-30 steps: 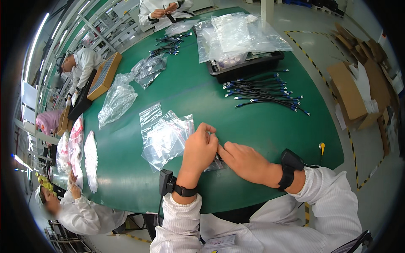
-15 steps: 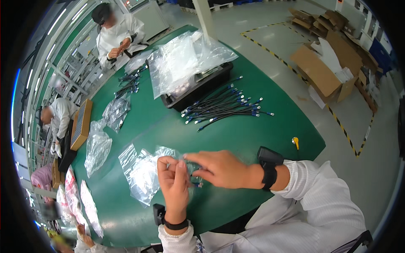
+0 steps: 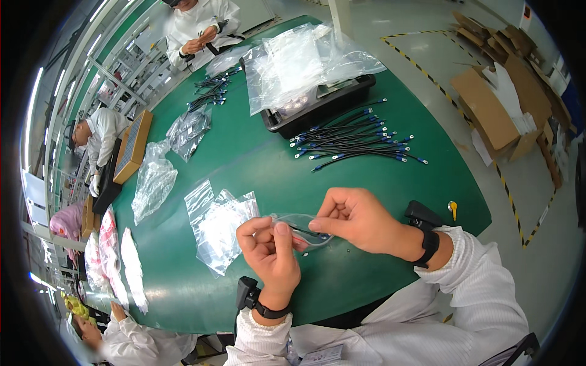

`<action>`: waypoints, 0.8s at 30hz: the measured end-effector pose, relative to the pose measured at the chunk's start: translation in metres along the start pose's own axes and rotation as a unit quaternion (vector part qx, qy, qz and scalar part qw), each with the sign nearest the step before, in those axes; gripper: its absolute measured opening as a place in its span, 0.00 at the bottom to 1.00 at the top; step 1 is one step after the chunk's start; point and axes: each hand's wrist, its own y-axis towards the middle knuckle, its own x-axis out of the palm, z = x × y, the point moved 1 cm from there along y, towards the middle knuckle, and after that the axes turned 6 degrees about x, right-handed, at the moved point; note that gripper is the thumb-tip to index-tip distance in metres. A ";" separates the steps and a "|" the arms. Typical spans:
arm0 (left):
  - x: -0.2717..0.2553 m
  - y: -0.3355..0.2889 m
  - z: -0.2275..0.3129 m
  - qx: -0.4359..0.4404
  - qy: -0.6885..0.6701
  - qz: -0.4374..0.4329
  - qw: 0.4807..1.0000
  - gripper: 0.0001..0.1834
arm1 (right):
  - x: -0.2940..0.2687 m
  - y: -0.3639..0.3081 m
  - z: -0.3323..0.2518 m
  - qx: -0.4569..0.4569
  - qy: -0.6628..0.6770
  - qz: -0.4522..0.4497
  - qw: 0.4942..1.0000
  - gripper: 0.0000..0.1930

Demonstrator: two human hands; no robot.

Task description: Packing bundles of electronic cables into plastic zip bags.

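A small clear plastic bag [image 3: 295,218] is stretched between my two hands above the near part of the table. Its mouth looks spread apart. Something dark and a patch of red show in or behind it, too small to make out. The fingers and thumb of my left hand [image 3: 271,249] pinch the bag's left side. My right hand [image 3: 368,223] grips the right edge between thumb and fingers. A pile of flat clear zip bags [image 3: 223,226] lies just left of my left hand. Black cables with blue sleeves and metal ring ends [image 3: 354,139] lie beyond my hands.
At the back, a black bin [image 3: 317,105] carries large clear plastic bags [image 3: 293,58]. Crumpled bags [image 3: 154,180] lie on the table's left, a yellow-handled key-like piece [image 3: 452,209] on its right. Cardboard boxes [image 3: 488,116] stand on the floor. A co-worker [image 3: 201,27] faces me across the table.
My hands have moved apart, and the bag is now pulled out between them. The whole view has shifted, so the table contents sit farther right and higher.
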 end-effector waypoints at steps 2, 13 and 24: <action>0.003 -0.002 0.003 -0.006 0.002 -0.013 1.000 0.12 | -0.006 0.002 0.000 -0.011 -0.005 0.009 1.000 0.10; -0.016 -0.009 0.002 0.169 0.150 -0.096 0.969 0.23 | -0.023 -0.004 -0.043 -0.101 -0.181 -0.029 0.978 0.12; -0.011 0.004 -0.009 0.061 0.141 -0.209 0.966 0.09 | -0.040 0.012 -0.020 -0.033 0.053 -0.189 0.980 0.20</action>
